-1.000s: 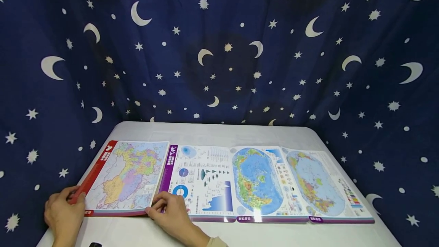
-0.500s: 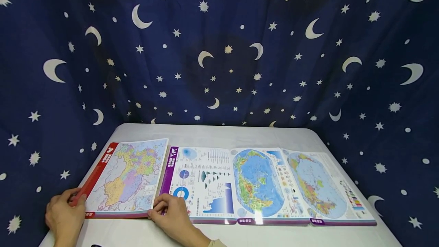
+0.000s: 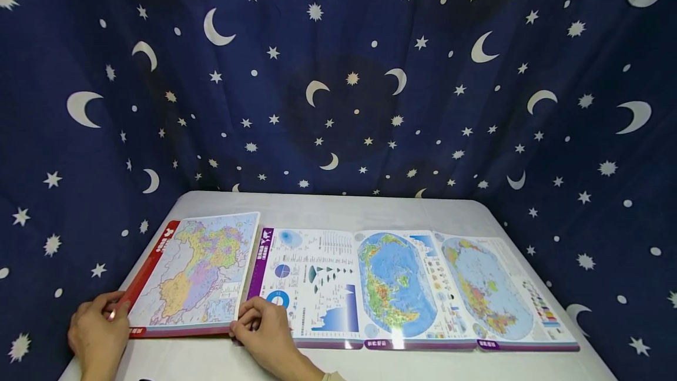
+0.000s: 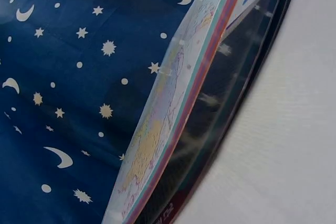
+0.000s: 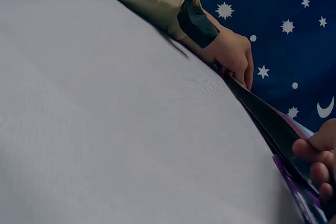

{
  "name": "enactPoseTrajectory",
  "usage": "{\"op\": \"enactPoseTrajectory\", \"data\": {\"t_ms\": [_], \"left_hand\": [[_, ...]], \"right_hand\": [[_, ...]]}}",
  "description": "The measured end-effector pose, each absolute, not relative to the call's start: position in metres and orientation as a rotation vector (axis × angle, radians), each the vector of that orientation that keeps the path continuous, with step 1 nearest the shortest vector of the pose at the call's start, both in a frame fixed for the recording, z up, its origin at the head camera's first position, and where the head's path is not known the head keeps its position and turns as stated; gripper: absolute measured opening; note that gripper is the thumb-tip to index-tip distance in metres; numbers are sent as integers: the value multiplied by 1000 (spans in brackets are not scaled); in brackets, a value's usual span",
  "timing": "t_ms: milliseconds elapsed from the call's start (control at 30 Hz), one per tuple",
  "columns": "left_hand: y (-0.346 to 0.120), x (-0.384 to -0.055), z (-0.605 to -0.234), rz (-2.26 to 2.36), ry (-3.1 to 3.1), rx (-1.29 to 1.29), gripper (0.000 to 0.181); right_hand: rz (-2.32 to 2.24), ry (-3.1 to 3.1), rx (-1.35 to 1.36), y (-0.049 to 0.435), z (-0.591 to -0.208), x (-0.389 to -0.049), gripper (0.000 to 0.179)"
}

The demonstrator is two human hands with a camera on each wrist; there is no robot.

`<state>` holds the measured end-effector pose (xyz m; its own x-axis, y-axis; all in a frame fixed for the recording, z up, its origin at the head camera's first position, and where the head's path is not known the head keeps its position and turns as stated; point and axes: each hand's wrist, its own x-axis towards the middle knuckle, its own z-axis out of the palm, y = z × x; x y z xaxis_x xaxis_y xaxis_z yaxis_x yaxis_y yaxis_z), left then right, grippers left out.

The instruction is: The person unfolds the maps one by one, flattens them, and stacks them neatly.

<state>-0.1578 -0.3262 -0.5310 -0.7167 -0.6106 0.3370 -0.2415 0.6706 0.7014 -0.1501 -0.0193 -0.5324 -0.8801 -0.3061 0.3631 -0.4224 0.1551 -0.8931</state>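
On the table (image 3: 344,209), left to right, lay a China map (image 3: 193,278), chart page (image 3: 332,287), physical world map (image 3: 398,281) and political world map (image 3: 489,287). Left hand (image 3: 98,333) and right hand (image 3: 268,332) sat at the China map's near corners; behind hung a curtain (image 3: 349,34).

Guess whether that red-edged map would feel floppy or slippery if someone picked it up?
The red-edged map looks bendable: its raised page curves slightly over a gap. It might feel slippery, since the lower surface looks glossy and reflective. Being thin and flattish, it likely won't roll.

Room lies behind the map sheets (image 3: 398,282), up to the blocking curtain (image 3: 338,128).
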Motion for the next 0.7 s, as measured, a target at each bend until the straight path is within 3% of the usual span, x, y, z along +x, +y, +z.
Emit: {"op": "enactPoseTrajectory", "data": {"t_ms": [700], "left_hand": [[-343, -158, -528, -868, -2322, 644, 25]], "right_hand": [[1919, -2286, 645, -10, -520, -150, 14]]}}
